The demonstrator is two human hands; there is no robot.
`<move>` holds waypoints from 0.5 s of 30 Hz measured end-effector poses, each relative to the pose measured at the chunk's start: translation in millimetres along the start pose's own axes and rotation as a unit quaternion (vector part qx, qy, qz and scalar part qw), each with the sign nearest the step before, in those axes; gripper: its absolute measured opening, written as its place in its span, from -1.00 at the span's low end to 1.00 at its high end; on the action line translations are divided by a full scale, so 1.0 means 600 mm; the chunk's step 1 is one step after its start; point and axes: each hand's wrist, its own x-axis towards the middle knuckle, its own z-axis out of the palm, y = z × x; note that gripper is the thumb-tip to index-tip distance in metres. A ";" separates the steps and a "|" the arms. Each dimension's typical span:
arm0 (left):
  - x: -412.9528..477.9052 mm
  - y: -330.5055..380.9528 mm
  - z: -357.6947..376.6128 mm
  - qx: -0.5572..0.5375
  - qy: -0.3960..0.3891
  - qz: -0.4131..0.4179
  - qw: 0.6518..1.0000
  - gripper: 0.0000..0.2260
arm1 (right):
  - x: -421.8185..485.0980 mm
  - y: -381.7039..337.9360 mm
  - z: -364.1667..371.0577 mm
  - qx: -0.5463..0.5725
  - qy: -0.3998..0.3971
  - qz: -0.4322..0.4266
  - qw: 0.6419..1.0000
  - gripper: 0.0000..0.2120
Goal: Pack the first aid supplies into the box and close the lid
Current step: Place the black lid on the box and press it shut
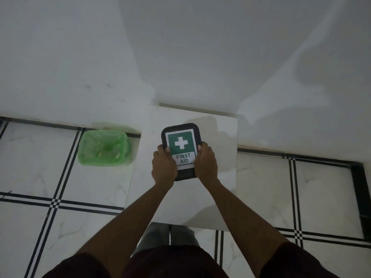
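Box (181,151): black, lid on, green FIRST AID label up, resting mid-slab (216,177), nearer its far edge. Left hand (164,165) and right hand (205,163) clasp its long sides, thumbs over the lid rim, probably pressing it shut. No loose supplies visible. Green-lined bin (104,147) stands on the floor off the left edge.

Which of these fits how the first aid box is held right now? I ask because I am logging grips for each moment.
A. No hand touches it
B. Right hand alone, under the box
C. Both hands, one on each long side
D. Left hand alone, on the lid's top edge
C: the left hand and the right hand clasp opposite long sides of the first aid box, which sits lid-down-shut on the white table.
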 end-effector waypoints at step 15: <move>0.011 -0.007 0.004 0.087 -0.028 0.039 0.995 -0.57 | -0.014 0.007 0.015 0.005 -0.006 0.039 0.999 -0.74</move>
